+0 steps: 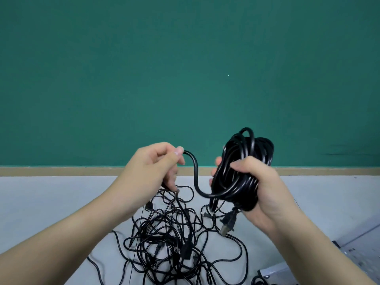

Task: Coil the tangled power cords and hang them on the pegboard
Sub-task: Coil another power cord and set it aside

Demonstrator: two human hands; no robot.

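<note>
My right hand [259, 186] grips a thick coil of black power cord [242, 167], held upright in front of the green wall. The cord's plug [227, 224] dangles below the coil. From the coil a loose stretch of the same cord [195, 173] curves left, and my left hand [156, 163] pinches it between thumb and fingers. Below both hands a tangled heap of black cords [170, 237] with several plugs lies on the grey floor. No pegboard is in view.
A green wall [185, 68] with a tan baseboard [61, 171] fills the upper frame. The grey floor [51, 198] stretches to either side. A grey metal piece [273, 272] and a pale panel [357, 241] sit at the lower right.
</note>
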